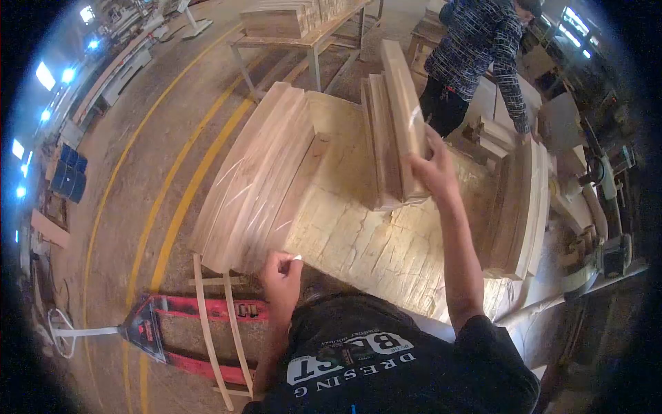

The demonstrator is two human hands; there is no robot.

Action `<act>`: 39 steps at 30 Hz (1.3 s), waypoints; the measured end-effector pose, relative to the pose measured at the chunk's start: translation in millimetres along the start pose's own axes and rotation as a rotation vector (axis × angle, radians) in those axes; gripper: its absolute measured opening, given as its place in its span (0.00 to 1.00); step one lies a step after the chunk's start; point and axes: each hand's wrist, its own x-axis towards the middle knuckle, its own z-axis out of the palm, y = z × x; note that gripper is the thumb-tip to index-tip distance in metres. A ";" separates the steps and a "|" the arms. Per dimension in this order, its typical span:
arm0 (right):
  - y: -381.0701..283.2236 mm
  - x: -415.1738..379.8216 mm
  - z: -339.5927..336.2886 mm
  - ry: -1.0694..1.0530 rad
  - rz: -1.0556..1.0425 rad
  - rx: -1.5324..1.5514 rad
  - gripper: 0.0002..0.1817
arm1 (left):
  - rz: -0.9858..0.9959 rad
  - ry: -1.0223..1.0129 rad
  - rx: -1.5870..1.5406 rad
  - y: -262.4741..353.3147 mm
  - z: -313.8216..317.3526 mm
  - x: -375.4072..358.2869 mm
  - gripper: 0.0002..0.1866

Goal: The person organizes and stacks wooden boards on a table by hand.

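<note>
My right hand [429, 165] grips the near end of a long wooden plank [403, 103] that stands on edge on top of a small stack of planks [381, 148] in the middle of the work table [358, 234]. My left hand [281, 270] pinches a small white piece of chalk [297, 259] at the near end of a wide row of planks [258, 176] lying on the table's left side.
Another stack of planks [520, 207] stands at the right. A person in a patterned top [479, 52] works at the far side. A red pallet jack [186, 331] and thin wood strips [207, 324] lie on the floor by yellow lines. A trestle [303, 34] carries more wood behind.
</note>
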 end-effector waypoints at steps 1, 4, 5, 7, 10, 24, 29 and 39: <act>-13.1 2.0 -9.4 -0.007 0.084 0.009 0.38 | -0.065 0.001 -0.058 -5.5 1.4 -2.4 0.06; -6.0 10.4 -28.9 -0.014 0.113 0.016 0.38 | -0.184 -0.017 -0.081 -15.4 1.7 -7.2 0.06; 0.4 12.7 -31.5 -0.001 0.054 0.023 0.37 | -0.192 -0.017 -0.078 -17.0 1.7 -7.9 0.06; 1.5 12.8 -30.9 0.025 0.040 0.054 0.37 | -0.162 -0.005 -0.049 -18.3 1.2 -5.7 0.06; 1.0 9.1 -29.5 0.014 0.057 -0.015 0.38 | -0.237 -0.040 -0.028 -12.4 -4.3 -0.8 0.06; -37.7 -85.7 51.8 0.027 -0.063 0.144 0.24 | -0.660 0.346 -0.191 -108.9 -32.9 -49.9 0.04; 73.5 -159.7 173.1 -0.732 0.407 0.486 0.30 | -0.886 0.143 -0.672 -105.4 -51.5 -31.5 0.05; -32.7 -148.0 191.9 -0.392 1.035 0.988 0.32 | 0.193 -0.077 0.159 23.1 -25.7 -57.7 0.06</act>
